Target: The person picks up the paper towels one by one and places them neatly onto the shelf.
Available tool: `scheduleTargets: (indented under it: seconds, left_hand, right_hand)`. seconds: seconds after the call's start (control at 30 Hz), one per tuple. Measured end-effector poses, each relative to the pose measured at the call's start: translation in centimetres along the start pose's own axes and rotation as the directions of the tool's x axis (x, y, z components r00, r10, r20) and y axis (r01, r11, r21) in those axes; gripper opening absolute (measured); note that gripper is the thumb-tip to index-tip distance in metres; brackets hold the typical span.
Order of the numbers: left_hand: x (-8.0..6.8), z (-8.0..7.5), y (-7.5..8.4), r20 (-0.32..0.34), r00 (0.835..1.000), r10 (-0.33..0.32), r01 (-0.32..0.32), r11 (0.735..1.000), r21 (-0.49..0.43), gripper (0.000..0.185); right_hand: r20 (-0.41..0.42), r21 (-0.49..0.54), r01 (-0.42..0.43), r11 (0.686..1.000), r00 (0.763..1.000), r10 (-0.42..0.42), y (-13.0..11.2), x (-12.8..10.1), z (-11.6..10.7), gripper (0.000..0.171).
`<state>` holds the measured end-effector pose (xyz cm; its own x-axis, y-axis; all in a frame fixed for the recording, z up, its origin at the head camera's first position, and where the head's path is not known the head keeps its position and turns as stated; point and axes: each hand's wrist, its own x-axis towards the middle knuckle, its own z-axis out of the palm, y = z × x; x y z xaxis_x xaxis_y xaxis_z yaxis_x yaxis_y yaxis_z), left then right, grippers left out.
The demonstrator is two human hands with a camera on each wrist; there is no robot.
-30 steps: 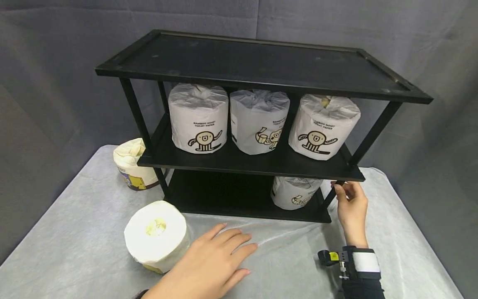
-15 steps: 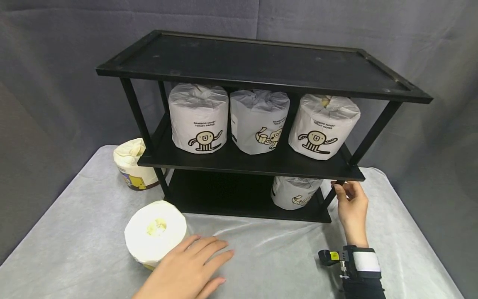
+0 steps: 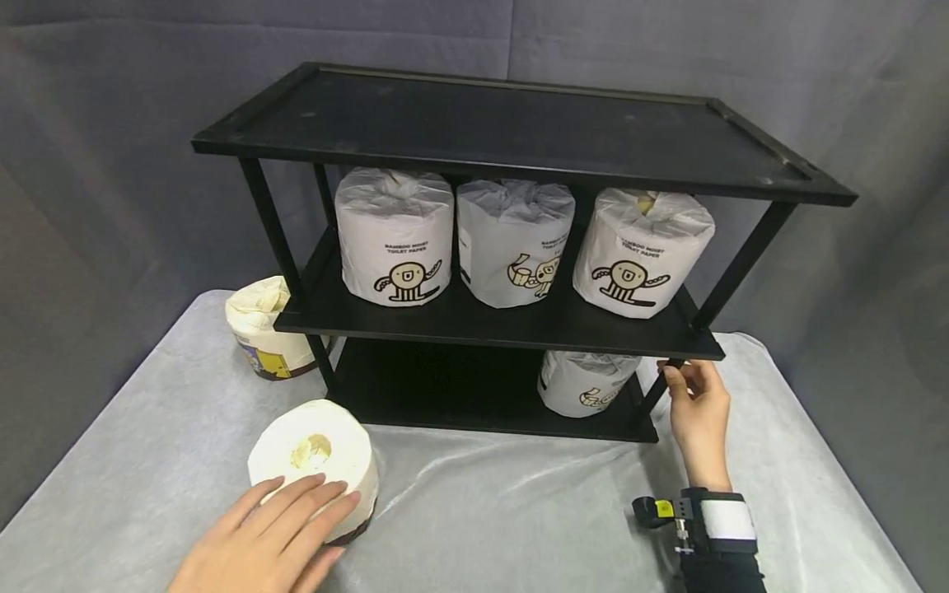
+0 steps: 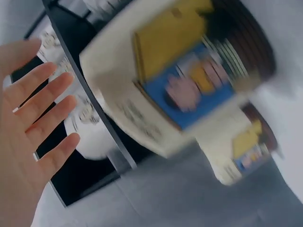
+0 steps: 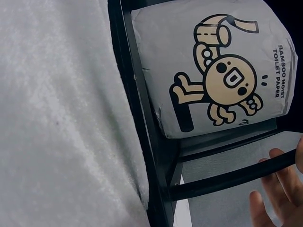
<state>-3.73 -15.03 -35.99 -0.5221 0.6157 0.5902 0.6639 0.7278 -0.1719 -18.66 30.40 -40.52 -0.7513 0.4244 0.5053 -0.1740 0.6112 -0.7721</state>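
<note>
White paper wraps the near roll (image 3: 311, 461), which lies on the pale cloth of the worktop (image 3: 519, 519) in front of the left part of the black shelf (image 3: 519, 140), a little apart from it. Its flat end with the core hole faces up and towards the camera. The left hand (image 3: 263, 543) rests on the near side of this roll; the fingers (image 3: 296, 498) are straight and a little spread, and they lie on the top edge without curling around it. In the left wrist view the picture is blurred, but the open palm (image 4: 23, 142) and a blue and yellow label on the roll (image 4: 184, 80) are visible.

The right hand (image 3: 697, 412) is at the front right leg of the shelf, just under the corner of the middle board. Its fingers (image 3: 670, 379) curl around the thin black post. In the right wrist view only the fingertips (image 5: 279, 189) show, beside a black bar.

On the middle board stand three wrapped rolls (image 3: 511, 243) side by side, each with a cartoon figure printed on it. One more wrapped roll (image 3: 586, 383) stands on the bottom board at the right side, near the right hand. Another roll with a yellow label (image 3: 263, 329) stands on the worktop just to the left of the shelf, partly behind its leg.
</note>
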Motion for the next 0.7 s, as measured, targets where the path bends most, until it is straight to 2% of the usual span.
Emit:
scheduleTargets:
  seconds: [0.2, 0.5, 0.7]
  left_hand:
    - [-1.5, -0.4, -1.5, 0.051, 0.996, -0.069, 0.068, 0.997, 0.024, 0.059]
    - [-2.6, 0.9, -2.9, 0.096, 0.982, -0.161, 0.165, 0.986, -0.033, 0.073]
    - [-2.9, 2.0, -3.6, 0.134, 0.981, -0.140, 0.152, 0.984, -0.088, 0.073]
  right_hand:
    - [-0.007, 0.013, 0.010, 1.000, 1.000, -0.010, 0.1, -0.1, 0.0, 0.017]
    - [-0.002, -0.001, -0.001, 1.000, 1.000, 0.001, -0.1, 0.0, 0.0, 0.017]
    - [-0.009, -0.004, -0.003, 1.000, 1.000, 0.003, -0.2, -0.1, 0.1, 0.016]
